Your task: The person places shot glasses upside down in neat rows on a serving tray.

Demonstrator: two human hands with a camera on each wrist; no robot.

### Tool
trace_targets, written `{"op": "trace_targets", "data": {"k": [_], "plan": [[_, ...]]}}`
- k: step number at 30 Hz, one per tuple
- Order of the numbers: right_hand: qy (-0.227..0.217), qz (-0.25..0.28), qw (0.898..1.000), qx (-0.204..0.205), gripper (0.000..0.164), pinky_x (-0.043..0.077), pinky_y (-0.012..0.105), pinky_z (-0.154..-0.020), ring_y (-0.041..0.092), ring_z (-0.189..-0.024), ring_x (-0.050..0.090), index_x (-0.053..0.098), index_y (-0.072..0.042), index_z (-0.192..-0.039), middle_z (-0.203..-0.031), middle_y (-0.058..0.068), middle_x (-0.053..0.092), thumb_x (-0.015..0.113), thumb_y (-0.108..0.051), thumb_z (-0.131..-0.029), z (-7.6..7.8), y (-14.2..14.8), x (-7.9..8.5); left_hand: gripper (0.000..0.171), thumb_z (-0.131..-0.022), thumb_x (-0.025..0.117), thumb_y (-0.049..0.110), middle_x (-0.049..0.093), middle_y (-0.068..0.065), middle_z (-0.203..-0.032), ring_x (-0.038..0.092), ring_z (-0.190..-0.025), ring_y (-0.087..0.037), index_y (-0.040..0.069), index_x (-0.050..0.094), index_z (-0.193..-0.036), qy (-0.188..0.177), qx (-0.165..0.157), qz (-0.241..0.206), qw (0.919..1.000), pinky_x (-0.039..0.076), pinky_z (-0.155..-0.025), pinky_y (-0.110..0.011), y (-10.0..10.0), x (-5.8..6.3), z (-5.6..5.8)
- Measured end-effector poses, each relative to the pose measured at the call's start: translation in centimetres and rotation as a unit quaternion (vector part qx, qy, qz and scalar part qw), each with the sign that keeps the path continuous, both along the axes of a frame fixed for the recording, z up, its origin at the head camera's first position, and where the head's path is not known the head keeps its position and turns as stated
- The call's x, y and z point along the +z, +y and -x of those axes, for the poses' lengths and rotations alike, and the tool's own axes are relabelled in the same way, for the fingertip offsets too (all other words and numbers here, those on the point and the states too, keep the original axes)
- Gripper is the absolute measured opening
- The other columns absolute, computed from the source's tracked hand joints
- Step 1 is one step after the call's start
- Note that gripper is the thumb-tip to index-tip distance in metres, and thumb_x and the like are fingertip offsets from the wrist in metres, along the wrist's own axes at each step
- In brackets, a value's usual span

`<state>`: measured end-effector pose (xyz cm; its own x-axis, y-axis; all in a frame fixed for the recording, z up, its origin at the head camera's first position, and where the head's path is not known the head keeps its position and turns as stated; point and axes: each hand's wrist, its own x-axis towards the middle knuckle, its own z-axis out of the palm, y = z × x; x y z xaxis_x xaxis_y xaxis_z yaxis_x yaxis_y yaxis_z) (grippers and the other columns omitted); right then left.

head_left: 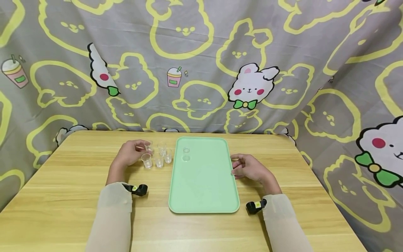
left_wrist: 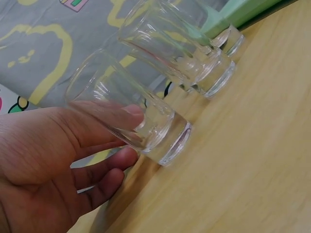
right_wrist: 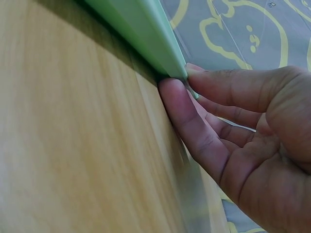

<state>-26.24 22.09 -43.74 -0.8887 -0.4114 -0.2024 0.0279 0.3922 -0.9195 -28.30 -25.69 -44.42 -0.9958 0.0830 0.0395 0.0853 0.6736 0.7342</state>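
Note:
Five small clear glasses stand on the table left of the tray, among them a front-left glass (head_left: 146, 161) and a middle one (head_left: 158, 161). My left hand (head_left: 130, 152) reaches in from the left, its fingertips at the back-left glass (head_left: 148, 145). In the left wrist view, a near glass (left_wrist: 167, 133) overlaps a finger of that hand (left_wrist: 53, 155), so whether it grips one cannot be made out. With thumb and finger, my right hand (head_left: 250, 168) pinches the right rim of the green tray (head_left: 204, 185); the right wrist view shows its fingertips against the tray edge (right_wrist: 167, 53).
A clear glass (head_left: 186, 158), its walls hard to see, is toward the tray's back left. The wooden table (head_left: 151, 231) runs back to a patterned grey curtain (head_left: 201, 63), with more curtain along the right side.

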Motion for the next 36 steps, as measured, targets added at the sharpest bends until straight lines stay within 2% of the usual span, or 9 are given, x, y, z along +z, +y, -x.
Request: {"op": "trace_targets", "data": {"k": [4,9,20,29,36], "plan": [[0.000,-0.001,1.000,-0.001,0.063,0.062,0.042,-0.078,0.025,-0.087,0.065,0.040,0.009,-0.150,-0.106,0.020,0.056,0.067,0.009,-0.093,0.0,0.0,0.0,0.041,-0.096,0.075,0.024,0.068,-0.021,-0.121,0.068,-0.111,-0.042,0.004,0.066,-0.132,0.010,0.015,0.001,0.9998,0.056,-0.092,-0.051,-0.3,0.2,-0.1],[-0.003,0.001,1.000,-0.001,0.064,0.062,0.042,-0.078,0.025,-0.087,0.065,0.040,0.009,-0.150,-0.106,0.020,0.055,0.068,0.009,-0.093,0.1,-0.1,0.0,0.043,-0.098,0.073,0.027,0.066,-0.022,-0.123,0.066,-0.112,-0.044,0.004,0.065,-0.134,0.013,0.027,0.003,0.9995,0.056,-0.090,-0.051,-0.8,0.8,-0.3],[-0.002,0.003,1.000,-0.001,0.064,0.062,0.042,-0.078,0.025,-0.087,0.065,0.041,0.009,-0.150,-0.106,0.020,0.056,0.068,0.010,-0.092,0.1,0.1,-0.2,0.044,-0.097,0.074,0.029,0.067,-0.020,-0.118,0.066,-0.108,-0.040,0.001,0.065,-0.129,0.064,0.053,0.010,0.9965,0.056,-0.087,-0.051,0.0,4.1,-0.9],[0.001,0.004,1.000,0.001,0.062,0.062,0.042,-0.078,0.025,-0.087,0.066,0.041,0.010,-0.149,-0.105,0.020,0.057,0.066,0.010,-0.093,0.2,0.2,-0.4,0.048,-0.097,0.072,0.037,0.067,-0.020,-0.115,0.064,-0.108,-0.037,0.000,0.065,-0.127,0.093,0.036,0.022,0.9948,0.053,-0.088,-0.052,1.3,5.8,-1.1],[0.004,-0.001,1.000,0.004,0.062,0.062,0.042,-0.078,0.025,-0.087,0.066,0.040,0.009,-0.150,-0.105,0.019,0.057,0.067,0.009,-0.093,0.2,0.1,-0.4,0.056,-0.096,0.073,0.037,0.067,-0.019,-0.118,0.064,-0.110,-0.036,0.000,0.060,-0.136,0.104,0.037,-0.003,0.9939,0.053,-0.090,-0.054,2.7,6.4,-1.1]]}}
